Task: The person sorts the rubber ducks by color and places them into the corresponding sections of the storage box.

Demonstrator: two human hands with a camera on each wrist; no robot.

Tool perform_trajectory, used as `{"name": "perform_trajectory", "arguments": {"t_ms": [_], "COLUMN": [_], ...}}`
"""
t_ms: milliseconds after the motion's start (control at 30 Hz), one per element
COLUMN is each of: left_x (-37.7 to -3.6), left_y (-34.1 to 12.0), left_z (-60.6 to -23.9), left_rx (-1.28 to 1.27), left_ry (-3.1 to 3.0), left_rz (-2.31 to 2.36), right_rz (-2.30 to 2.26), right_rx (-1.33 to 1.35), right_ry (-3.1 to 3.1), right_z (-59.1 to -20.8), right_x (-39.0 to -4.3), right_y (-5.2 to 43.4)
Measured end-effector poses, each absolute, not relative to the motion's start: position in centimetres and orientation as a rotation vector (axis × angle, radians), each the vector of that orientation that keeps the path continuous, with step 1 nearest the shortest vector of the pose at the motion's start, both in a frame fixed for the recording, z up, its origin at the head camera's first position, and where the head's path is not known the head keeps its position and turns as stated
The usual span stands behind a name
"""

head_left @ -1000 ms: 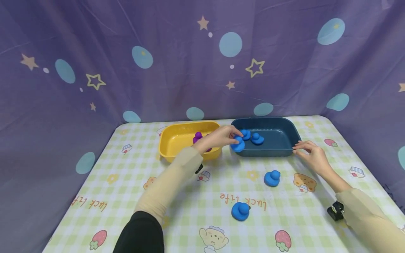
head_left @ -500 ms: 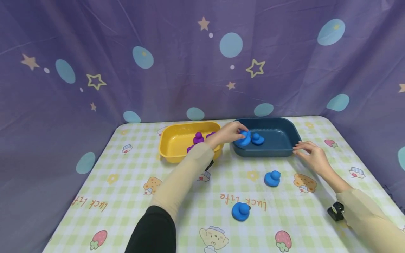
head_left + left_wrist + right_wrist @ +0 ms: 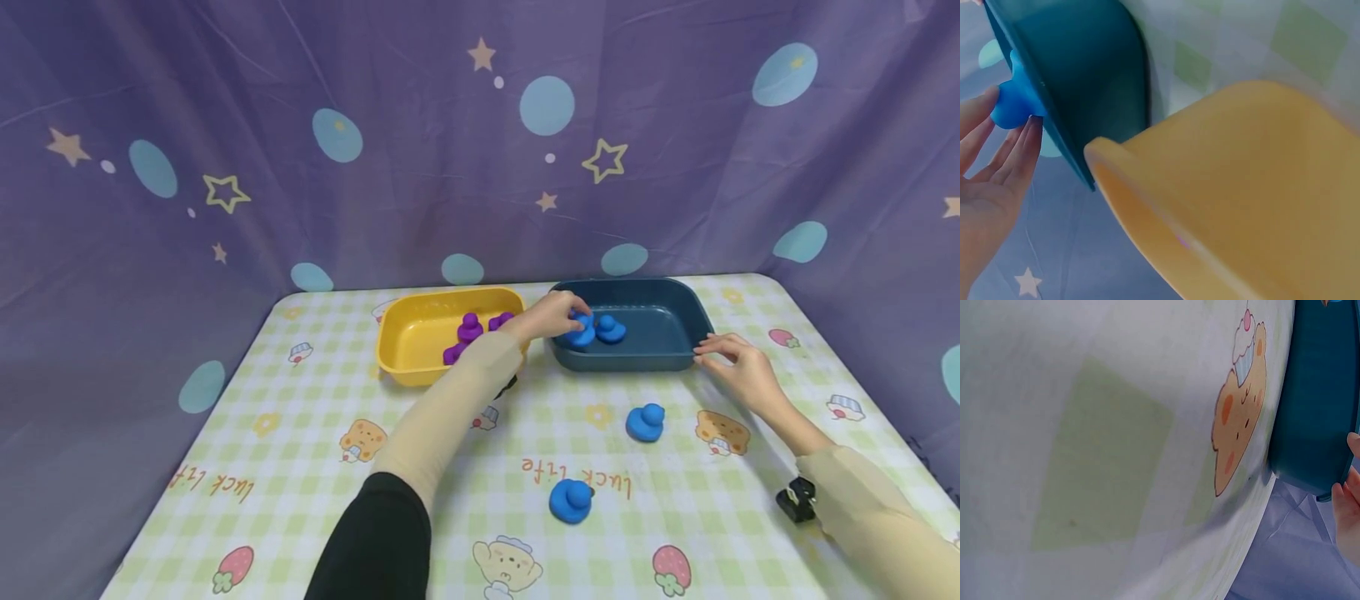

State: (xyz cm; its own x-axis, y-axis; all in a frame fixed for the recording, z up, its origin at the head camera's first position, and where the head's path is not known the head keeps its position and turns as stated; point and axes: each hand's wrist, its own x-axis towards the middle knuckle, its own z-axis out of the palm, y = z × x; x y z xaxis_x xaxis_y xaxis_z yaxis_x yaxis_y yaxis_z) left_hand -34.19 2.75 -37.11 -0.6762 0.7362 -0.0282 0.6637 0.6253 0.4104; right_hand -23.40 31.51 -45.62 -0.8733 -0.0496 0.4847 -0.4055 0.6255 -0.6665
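At the left end of a dark blue bin, my left hand pinches a blue toy duck between thumb and fingers. In the left wrist view the held duck shows right at the bin's rim. Beside it inside the bin lies another blue duck; one more that lay there is hidden behind the held duck and hand. My right hand grips the rim at the bin's front right corner; in the right wrist view thumb and fingertips meet at that edge.
Left of the blue bin stands a yellow bin holding several purple ducks, partly behind my left forearm. Two blue ducks sit on the checked tablecloth, one nearer the bin, the other duck closer to me. A purple curtain hangs behind.
My left hand has carried the blue duck to the right, from outside the blue bin's left front corner to over its inside, then slightly lower. My right hand has stayed on the rim.
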Motion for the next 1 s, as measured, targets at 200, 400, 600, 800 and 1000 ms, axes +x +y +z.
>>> {"name": "perform_trajectory", "arguments": {"t_ms": [200, 400, 600, 800, 1000], "left_x": [-34.7, -34.9, -34.9, -35.0, -35.2], "left_y": [3.1, 3.3, 3.4, 3.7, 3.9], "left_z": [-38.0, -38.9, -39.5, -39.6, -39.8], "left_rx": [1.114, 1.132, 1.100, 1.053, 1.029], "left_ry": [2.614, 2.607, 2.645, 2.657, 2.658], "left_rz": [0.570, 0.515, 0.461, 0.431, 0.412], "right_rz": [1.114, 1.131, 1.113, 1.094, 1.080], "right_rx": [0.355, 0.379, 0.362, 0.329, 0.331], "right_ry": [-2.448, -2.404, -2.422, -2.473, -2.483], "right_z": [-45.1, -47.6, -46.8, -44.8, -44.6], "right_x": [-23.3, -24.8, -24.2, -23.1, -22.8], "right_y": [31.3, 32.9, 32.3, 31.0, 30.9]}}
